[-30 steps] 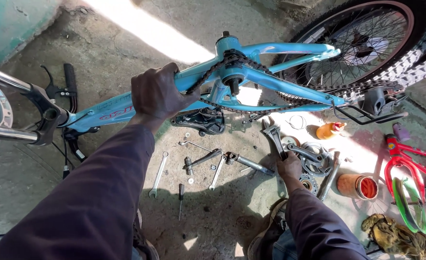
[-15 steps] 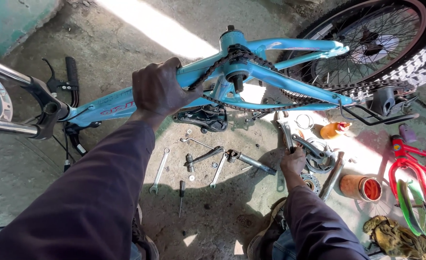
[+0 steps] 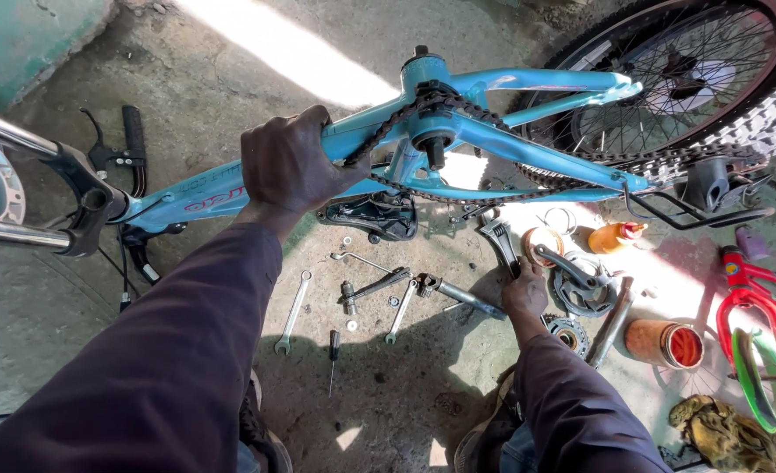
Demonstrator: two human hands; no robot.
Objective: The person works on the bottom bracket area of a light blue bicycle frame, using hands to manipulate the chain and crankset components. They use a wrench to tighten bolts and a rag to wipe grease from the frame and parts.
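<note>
Frame [image 3: 528,149] of light-blue bicycle is lying inverted; left hand [image 3: 287,166] is clenching its down tube. Right hand [image 3: 524,293] is closing around adjustable wrench [image 3: 497,243] on ground, right of spanners [image 3: 293,311]. Advisable: keep bracing frame, lift wrench by handle.

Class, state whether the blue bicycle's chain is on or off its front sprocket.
Off: the chain hangs loose round the bare bottom bracket; no sprocket there.
</note>
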